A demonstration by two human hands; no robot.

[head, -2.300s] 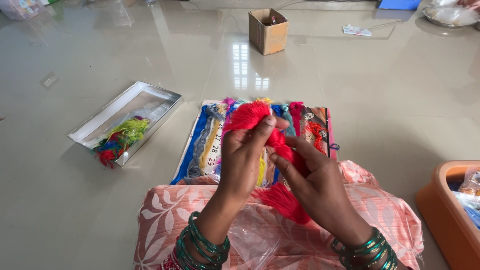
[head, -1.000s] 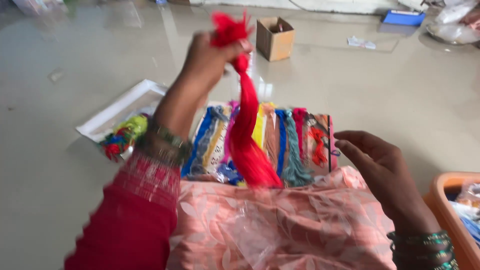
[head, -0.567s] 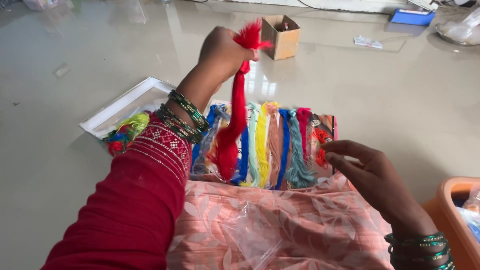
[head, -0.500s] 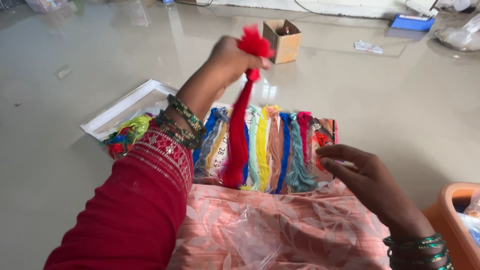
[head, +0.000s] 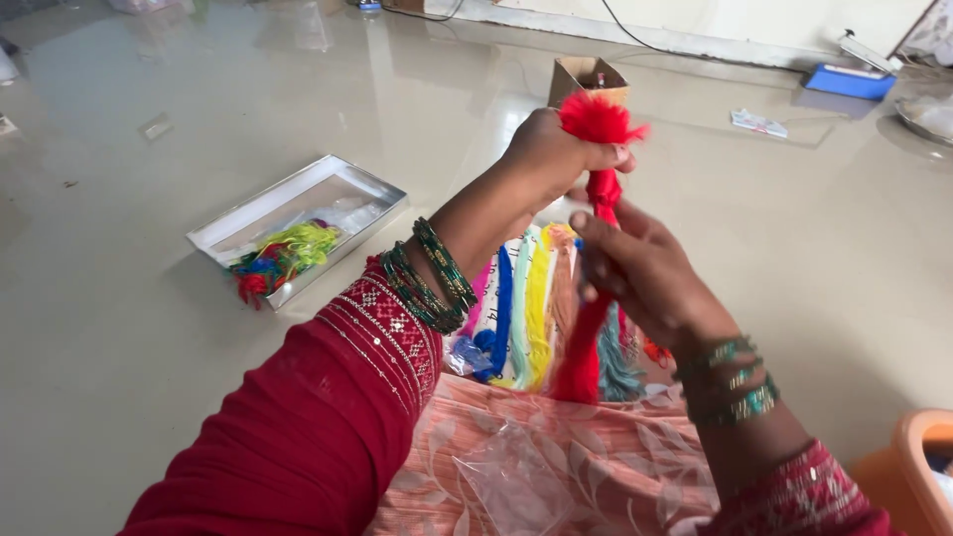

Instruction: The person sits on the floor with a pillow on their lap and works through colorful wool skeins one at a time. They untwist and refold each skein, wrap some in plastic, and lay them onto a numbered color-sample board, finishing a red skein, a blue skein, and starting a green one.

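Observation:
My left hand [head: 551, 159] is raised and closed around the top of a red thread bundle [head: 594, 119], whose long tail hangs down to my lap. My right hand [head: 640, 273] wraps its fingers around the hanging red strand just below the left hand. Under both hands lies a flat pack of coloured thread skeins [head: 526, 308] in blue, mint, yellow, peach and teal, resting against the pink patterned cloth [head: 536, 467] on my lap. Green bangles circle both wrists.
A shallow white box [head: 338, 194] with loose green, blue and red threads lies on the floor at left. A small cardboard box [head: 586, 77] stands behind my hands. An orange tub [head: 918, 471] sits at the lower right. A blue item [head: 849, 81] lies by the far wall.
My left hand lifted the red bundle up from the pack. My right hand, which was lying near the pack, has risen and taken hold of the hanging strand.

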